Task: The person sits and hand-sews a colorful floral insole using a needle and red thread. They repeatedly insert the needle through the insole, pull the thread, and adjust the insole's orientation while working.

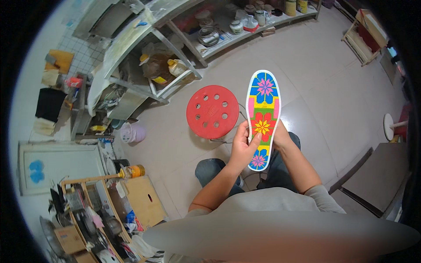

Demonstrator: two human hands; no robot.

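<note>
An embroidered insole [264, 107] with a white edge stands nearly upright in front of my lap. Blue, red, pink, yellow and green stitched flowers cover its face. My left hand [243, 147] grips its lower left side, thumb lying on the stitching near the red flower and fingers partly behind. At the opposite edge, my right hand [282, 135] is tucked behind the insole, its fingers mostly hidden; it appears to hold the insole from the back.
Ahead to the left stands a red round stool [212, 111] with holes in its seat. Shelves [199, 55] with jars and bottles line the far wall. A lilac bucket [133, 133] and a wooden rack [87, 179] are at left; a dark chair or table [372, 177] is at right.
</note>
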